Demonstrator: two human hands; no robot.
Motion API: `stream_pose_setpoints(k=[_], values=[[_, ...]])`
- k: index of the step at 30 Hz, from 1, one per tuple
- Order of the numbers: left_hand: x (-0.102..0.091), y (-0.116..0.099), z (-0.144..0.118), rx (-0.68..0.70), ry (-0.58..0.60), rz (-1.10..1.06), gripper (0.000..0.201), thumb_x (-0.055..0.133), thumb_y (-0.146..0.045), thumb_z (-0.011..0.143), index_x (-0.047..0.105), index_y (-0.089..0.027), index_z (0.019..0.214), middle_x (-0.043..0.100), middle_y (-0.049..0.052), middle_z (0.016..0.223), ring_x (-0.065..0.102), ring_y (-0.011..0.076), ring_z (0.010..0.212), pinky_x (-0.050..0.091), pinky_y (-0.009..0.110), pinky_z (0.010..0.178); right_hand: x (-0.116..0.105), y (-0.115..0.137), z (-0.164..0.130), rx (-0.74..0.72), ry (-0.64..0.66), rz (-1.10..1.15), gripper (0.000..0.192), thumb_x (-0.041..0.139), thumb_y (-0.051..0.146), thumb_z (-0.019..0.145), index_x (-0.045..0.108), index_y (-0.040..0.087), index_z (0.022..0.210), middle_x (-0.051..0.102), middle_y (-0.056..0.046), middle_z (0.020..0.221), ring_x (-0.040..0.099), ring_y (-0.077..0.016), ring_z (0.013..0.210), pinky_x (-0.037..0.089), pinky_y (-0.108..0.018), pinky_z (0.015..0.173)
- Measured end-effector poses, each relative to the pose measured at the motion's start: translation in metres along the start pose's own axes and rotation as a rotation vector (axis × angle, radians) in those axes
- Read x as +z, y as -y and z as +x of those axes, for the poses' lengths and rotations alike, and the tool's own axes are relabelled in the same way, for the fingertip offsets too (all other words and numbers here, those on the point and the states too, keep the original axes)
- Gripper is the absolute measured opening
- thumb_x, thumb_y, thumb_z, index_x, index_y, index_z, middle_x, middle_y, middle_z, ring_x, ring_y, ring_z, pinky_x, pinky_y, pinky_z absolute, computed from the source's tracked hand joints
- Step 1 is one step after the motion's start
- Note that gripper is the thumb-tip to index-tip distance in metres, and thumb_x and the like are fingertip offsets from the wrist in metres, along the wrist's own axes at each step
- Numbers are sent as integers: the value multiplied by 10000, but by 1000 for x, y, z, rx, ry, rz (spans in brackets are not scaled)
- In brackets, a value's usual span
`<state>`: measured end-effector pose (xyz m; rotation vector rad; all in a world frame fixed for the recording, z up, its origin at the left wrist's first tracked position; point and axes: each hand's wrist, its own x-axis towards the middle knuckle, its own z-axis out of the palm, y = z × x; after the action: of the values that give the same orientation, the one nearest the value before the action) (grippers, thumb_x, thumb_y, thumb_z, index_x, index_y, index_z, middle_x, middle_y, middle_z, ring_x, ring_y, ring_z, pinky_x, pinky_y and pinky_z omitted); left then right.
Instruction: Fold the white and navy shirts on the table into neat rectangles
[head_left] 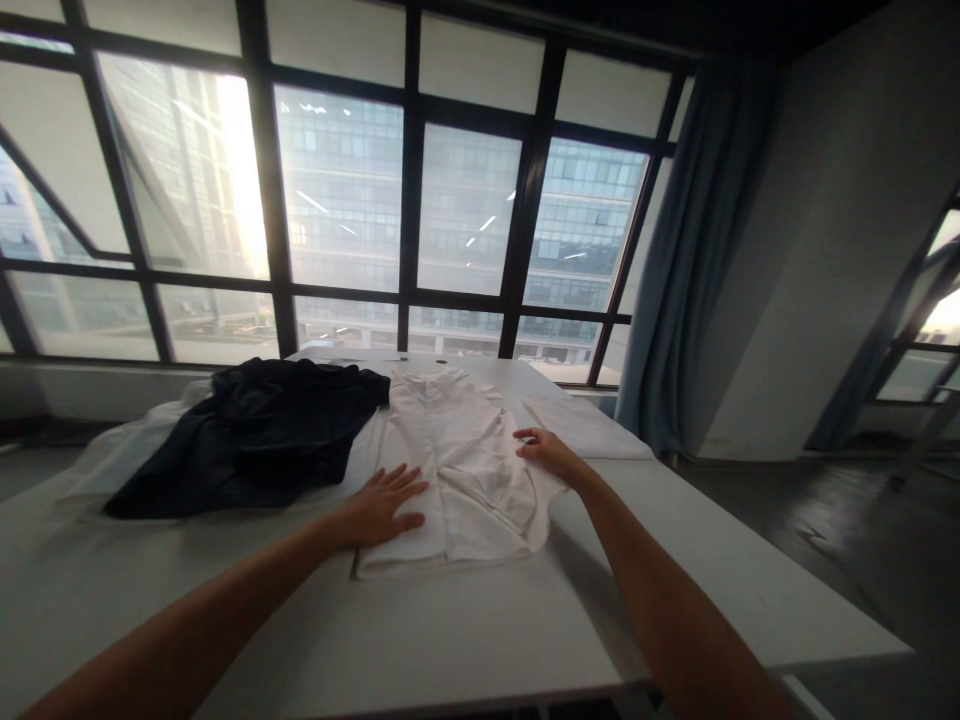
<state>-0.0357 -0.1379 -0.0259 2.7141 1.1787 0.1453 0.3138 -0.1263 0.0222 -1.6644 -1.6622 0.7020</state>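
A white garment (457, 460) lies flat on the white table (450, 640), folded lengthwise with its collar toward the window. My left hand (384, 505) rests palm down on the garment's left edge, fingers spread. My right hand (546, 450) lies flat on its right edge, fingers apart. Neither hand grips the cloth.
A dark navy garment (255, 435) lies crumpled to the left, over a pale sheet (120, 455). A folded white cloth (585, 425) sits at the far right of the table. Large windows (337, 200) stand behind, a blue curtain (697, 250) at right, dark floor (847, 520) beyond the table's right edge.
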Motion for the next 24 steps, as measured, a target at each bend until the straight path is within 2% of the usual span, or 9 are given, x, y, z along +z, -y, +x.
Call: stream_pose_setpoints(k=[2, 5, 9, 12, 14, 17, 21, 23, 24], values=[[7, 4, -2, 14, 36, 1, 709, 368, -659, 914, 297, -291, 1516, 159, 77, 1615, 97, 282, 1491, 81, 507, 1184, 12, 13, -4, -117, -40, 10, 435, 598, 193, 767, 646, 111, 1191, 684, -75, 969, 620, -166, 795, 481, -233, 724], [12, 7, -1, 19, 32, 2, 727, 365, -686, 901, 297, -304, 1516, 165, 85, 1612, 122, 297, 1486, 93, 509, 1180, 41, 31, -11, -279, -61, -29, 359, 598, 182, 755, 688, 126, 1098, 679, -59, 949, 605, -144, 741, 482, -231, 714], [12, 7, -1, 27, 13, -11, 723, 395, -685, 892, 305, -323, 1511, 203, 83, 1605, 151, 302, 1481, 129, 506, 1175, 83, 46, -24, -397, 27, -133, 286, 613, 145, 740, 713, 162, 1007, 696, -36, 920, 594, -128, 673, 484, -230, 689], [10, 5, -2, 25, 7, -14, 727, 412, -684, 886, 312, -321, 1509, 210, 85, 1603, 168, 309, 1477, 144, 507, 1172, 104, 50, -33, -456, 96, -223, 292, 613, 108, 733, 722, 169, 997, 709, -39, 911, 621, -150, 730, 487, -237, 727], [7, 3, -4, 17, 20, -4, 730, 414, -680, 886, 311, -316, 1511, 198, 84, 1606, 169, 310, 1476, 142, 507, 1174, 109, 51, -38, -477, 162, -288, 329, 608, 71, 711, 726, 153, 1007, 714, -55, 921, 639, -172, 798, 486, -242, 769], [4, 0, -5, 3, 54, 11, 736, 400, -681, 890, 297, -309, 1517, 177, 83, 1612, 157, 308, 1479, 133, 505, 1177, 106, 53, -41, -473, 235, -343, 345, 629, 67, 703, 726, 140, 1026, 718, -75, 953, 651, -183, 826, 489, -239, 770], [4, 2, -4, 27, 50, 8, 745, 381, -701, 886, 292, -315, 1517, 186, 89, 1611, 156, 317, 1478, 145, 516, 1169, 92, 55, -39, -438, 379, -250, 300, 637, 300, 849, 698, 171, 1114, 725, -59, 947, 635, -136, 637, 505, -239, 648], [6, 3, -4, 31, 50, 2, 746, 384, -701, 886, 292, -313, 1517, 183, 92, 1611, 155, 322, 1477, 142, 522, 1167, 87, 54, -35, -454, 337, -244, 329, 556, 408, 920, 704, 179, 1105, 726, -71, 944, 659, -159, 690, 524, -281, 705], [6, 3, -4, 29, 54, 1, 745, 383, -696, 889, 291, -309, 1518, 178, 93, 1612, 151, 322, 1478, 138, 522, 1168, 86, 52, -34, -484, 278, -279, 357, 560, 438, 918, 701, 182, 1124, 717, -93, 1019, 675, -195, 826, 520, -323, 805]])
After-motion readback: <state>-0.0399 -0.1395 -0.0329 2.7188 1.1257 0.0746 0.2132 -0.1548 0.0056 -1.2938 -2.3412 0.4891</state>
